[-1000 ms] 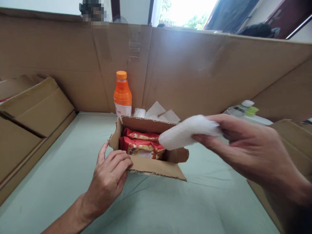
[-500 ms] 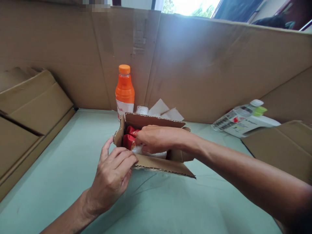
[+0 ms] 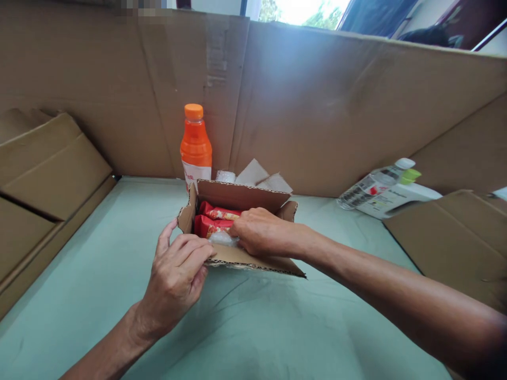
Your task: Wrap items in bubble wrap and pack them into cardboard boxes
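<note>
An open cardboard box [image 3: 247,194] stands on the green surface with its flaps raised or spread outward. Inside lie two red packets [image 3: 206,226] with printed pictures. Whitish see-through plastic wrap [image 3: 223,239] sits in front of them, along the near wall. My left hand [image 3: 178,269] grips the near left corner of the box, its fingers bent over the near flap and its thumb side at the left flap. My right hand [image 3: 263,230] reaches into the box from the right, fingers curled down beside the packets and the wrap. Its fingertips are hidden, so what they hold cannot be made out.
Behind the box stands an orange bottle [image 3: 196,148], with a small bubble-wrapped item [image 3: 225,176] beside it. A see-through bottle [image 3: 372,186] leans on a white container [image 3: 404,199] at right. Cardboard boxes [image 3: 43,169] flank the surface, and a tall cardboard wall [image 3: 317,116] closes the back.
My right hand has shifted toward the right side of the box interior, showing more of the red packets. My left hand keeps its hold on the corner. The whole view has shifted slightly.
</note>
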`<state>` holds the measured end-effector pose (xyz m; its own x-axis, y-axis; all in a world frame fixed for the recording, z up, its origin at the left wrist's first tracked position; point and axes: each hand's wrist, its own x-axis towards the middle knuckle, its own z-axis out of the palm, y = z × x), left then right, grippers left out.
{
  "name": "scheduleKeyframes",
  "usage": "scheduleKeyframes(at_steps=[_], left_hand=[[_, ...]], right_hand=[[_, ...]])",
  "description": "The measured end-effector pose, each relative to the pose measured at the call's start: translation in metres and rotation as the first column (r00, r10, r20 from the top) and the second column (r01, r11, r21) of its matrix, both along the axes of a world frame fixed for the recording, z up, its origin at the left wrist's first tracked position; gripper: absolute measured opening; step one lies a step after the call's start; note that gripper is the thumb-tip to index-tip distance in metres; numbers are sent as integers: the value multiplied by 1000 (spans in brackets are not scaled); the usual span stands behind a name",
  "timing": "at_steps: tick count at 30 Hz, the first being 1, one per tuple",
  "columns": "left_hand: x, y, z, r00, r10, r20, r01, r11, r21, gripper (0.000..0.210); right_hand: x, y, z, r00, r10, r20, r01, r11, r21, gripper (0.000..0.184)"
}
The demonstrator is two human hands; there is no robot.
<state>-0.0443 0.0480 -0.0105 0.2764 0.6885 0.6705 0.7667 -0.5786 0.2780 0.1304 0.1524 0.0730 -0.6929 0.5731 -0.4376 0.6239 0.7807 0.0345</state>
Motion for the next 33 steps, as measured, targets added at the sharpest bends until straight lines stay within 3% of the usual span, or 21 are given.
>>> scheduleKeyframes(at_steps=[3,6,8,10,11,12,14,17,20,25,27,29,33], left_hand=[[1,0,0,1000,-7,-13,8,1000,16,29],[0,-4,-6,994,40,101,-52,992,119,41],[-6,-8,-13,948,115,296,-163,976,145,61],[-13,-9,-24,851,192,489,-206,978,-27,74],[-17,-7,-30,796,228,561,-163,973,-164,75],[-20,-3,-37,744,260,615,-82,950,-302,74],[-22,8,-50,660,295,691,128,862,-490,70],[-10,28,-60,532,300,792,319,795,-516,66],[23,32,-57,445,299,844,359,804,-474,64],[78,-15,-49,482,220,848,441,775,-452,60],[76,-41,-51,477,243,844,424,778,-463,60],[55,-64,-55,450,313,836,360,794,-491,59],[-17,-86,-63,387,455,802,71,853,-517,62]], right_hand=[[7,3,-2,996,5,-89,-9,999,-35,22],[46,-7,6,918,-19,-397,19,1000,-3,24],[87,-23,7,745,-141,-652,225,973,47,25],[125,-43,-4,496,-305,-813,533,846,7,24],[138,-51,-16,401,-369,-839,629,777,-41,23],[145,-59,-31,340,-441,-831,660,741,-123,25],[140,-67,-66,314,-550,-774,618,737,-273,36],[108,-66,-106,274,-591,-759,599,722,-346,48],[103,-69,-111,153,-610,-777,668,644,-374,43],[164,-114,-90,-36,-623,-781,753,496,-431,41],[168,-127,-89,-17,-634,-773,747,505,-431,41],[146,-126,-94,62,-649,-758,686,579,-440,39],[42,-78,-108,231,-586,-776,425,779,-461,35]])
